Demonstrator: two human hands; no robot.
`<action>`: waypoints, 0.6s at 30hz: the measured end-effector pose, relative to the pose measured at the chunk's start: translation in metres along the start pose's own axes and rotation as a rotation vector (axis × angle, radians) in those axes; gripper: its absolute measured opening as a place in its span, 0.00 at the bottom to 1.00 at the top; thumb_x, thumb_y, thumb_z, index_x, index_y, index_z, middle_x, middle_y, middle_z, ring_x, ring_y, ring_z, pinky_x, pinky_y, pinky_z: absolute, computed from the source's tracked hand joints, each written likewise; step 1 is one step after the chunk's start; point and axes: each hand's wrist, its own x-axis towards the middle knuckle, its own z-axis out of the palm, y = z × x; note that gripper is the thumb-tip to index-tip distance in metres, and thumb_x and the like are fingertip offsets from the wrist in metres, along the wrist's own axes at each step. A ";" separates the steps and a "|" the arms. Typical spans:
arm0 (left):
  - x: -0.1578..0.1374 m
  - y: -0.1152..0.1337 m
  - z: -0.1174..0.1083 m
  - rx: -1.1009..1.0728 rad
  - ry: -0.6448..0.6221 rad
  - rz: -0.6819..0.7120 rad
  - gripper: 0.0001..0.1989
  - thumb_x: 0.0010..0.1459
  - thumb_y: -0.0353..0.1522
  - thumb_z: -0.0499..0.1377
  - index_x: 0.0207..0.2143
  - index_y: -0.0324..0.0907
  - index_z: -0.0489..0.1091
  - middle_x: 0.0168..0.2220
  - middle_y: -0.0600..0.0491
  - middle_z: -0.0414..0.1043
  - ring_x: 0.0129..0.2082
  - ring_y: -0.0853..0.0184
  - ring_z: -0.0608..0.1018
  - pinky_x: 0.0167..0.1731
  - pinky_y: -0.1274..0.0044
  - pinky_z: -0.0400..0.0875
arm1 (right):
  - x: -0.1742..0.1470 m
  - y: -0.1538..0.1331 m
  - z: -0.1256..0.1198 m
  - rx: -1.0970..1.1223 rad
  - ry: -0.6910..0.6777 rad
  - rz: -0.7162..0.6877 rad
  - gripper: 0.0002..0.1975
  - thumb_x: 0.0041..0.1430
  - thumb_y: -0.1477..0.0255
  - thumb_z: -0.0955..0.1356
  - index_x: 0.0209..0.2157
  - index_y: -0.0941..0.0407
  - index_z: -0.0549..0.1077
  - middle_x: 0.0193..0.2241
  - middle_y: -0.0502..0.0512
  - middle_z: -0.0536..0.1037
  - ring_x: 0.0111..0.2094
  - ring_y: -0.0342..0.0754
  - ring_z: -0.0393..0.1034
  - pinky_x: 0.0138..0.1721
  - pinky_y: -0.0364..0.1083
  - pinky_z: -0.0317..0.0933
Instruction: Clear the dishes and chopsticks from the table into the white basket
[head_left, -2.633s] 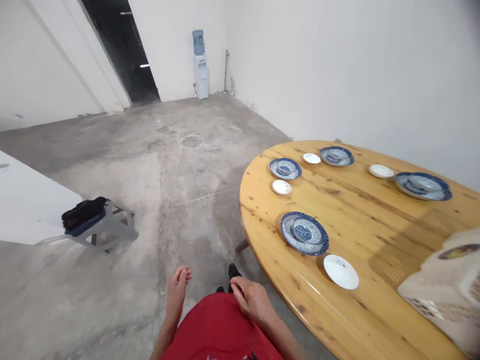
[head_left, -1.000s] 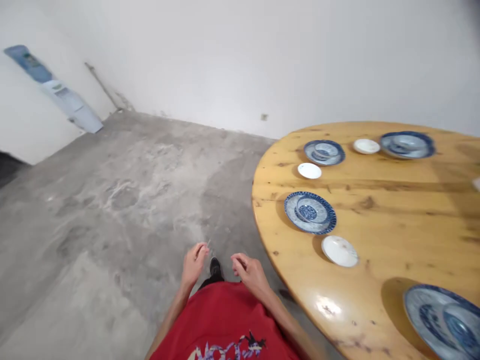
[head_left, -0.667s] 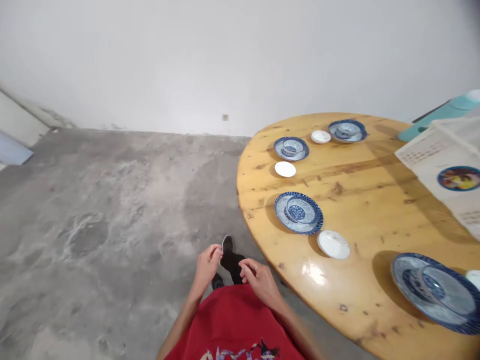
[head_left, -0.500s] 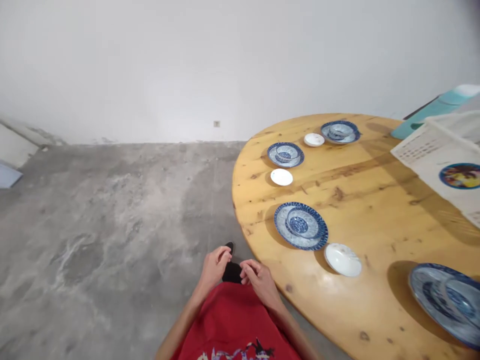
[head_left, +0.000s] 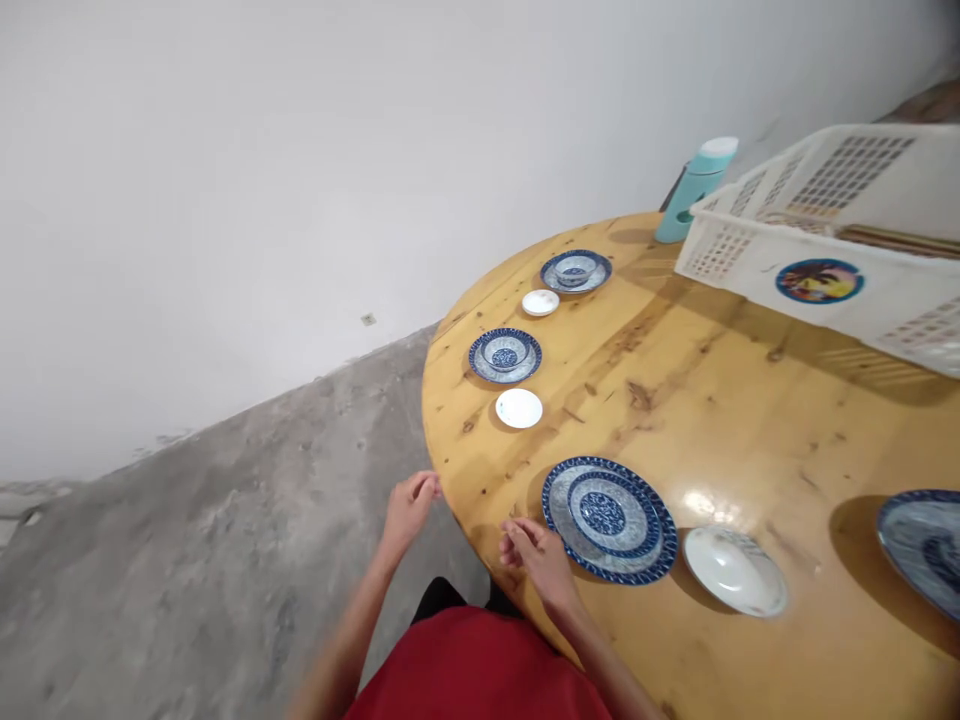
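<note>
My left hand [head_left: 411, 508] is at the rim of the round wooden table [head_left: 592, 400], fingers loosely curled and nothing seen in them. Over the table edge is my right hand [head_left: 538, 558], its fingers drawn together, with no object showing. Just right of that hand lies a blue-and-white plate [head_left: 651, 558] with a matching bowl [head_left: 602, 512] on it. Beside this plate sits a small white dish [head_left: 735, 570]. Farther along the rim, a second patterned plate [head_left: 480, 368] holds a bowl [head_left: 505, 352], with a white dish [head_left: 519, 408] near it.
At the far side are another plate [head_left: 600, 280] with a bowl and a small white dish [head_left: 540, 302]. A white plastic basket [head_left: 750, 270] and a turquoise bottle [head_left: 697, 195] stand at the back right. One more plate [head_left: 922, 545] is cut off at the right edge.
The view has turned right and come closer to the table, showing more of the basket and bottle. Both hands have moved apart; the right is now over the table's edge.
</note>
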 end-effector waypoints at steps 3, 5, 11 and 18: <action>0.063 0.026 -0.012 0.014 -0.036 0.116 0.18 0.61 0.44 0.53 0.36 0.41 0.77 0.33 0.48 0.81 0.35 0.63 0.82 0.40 0.74 0.75 | 0.002 -0.015 -0.006 0.043 0.042 -0.018 0.28 0.41 0.43 0.71 0.26 0.55 0.73 0.21 0.54 0.75 0.21 0.49 0.71 0.26 0.47 0.65; 0.107 0.046 -0.015 0.037 -0.038 0.157 0.16 0.61 0.40 0.53 0.35 0.41 0.77 0.31 0.49 0.80 0.33 0.65 0.81 0.38 0.76 0.74 | 0.001 -0.019 -0.009 0.072 0.092 -0.027 0.29 0.40 0.42 0.72 0.26 0.56 0.74 0.21 0.55 0.76 0.22 0.49 0.71 0.27 0.47 0.66; 0.235 0.104 0.016 -0.047 -0.142 0.221 0.11 0.59 0.34 0.55 0.30 0.39 0.75 0.28 0.53 0.76 0.29 0.70 0.78 0.36 0.79 0.72 | 0.002 0.002 0.004 0.162 0.313 -0.001 0.33 0.39 0.39 0.73 0.30 0.57 0.76 0.22 0.55 0.76 0.22 0.50 0.72 0.26 0.48 0.68; 0.362 0.134 0.071 -0.083 -0.308 0.159 0.08 0.58 0.29 0.57 0.26 0.37 0.72 0.25 0.53 0.74 0.26 0.72 0.73 0.35 0.79 0.70 | 0.034 0.005 0.039 0.237 0.533 0.080 0.34 0.35 0.39 0.74 0.30 0.57 0.76 0.23 0.56 0.77 0.22 0.50 0.73 0.26 0.47 0.68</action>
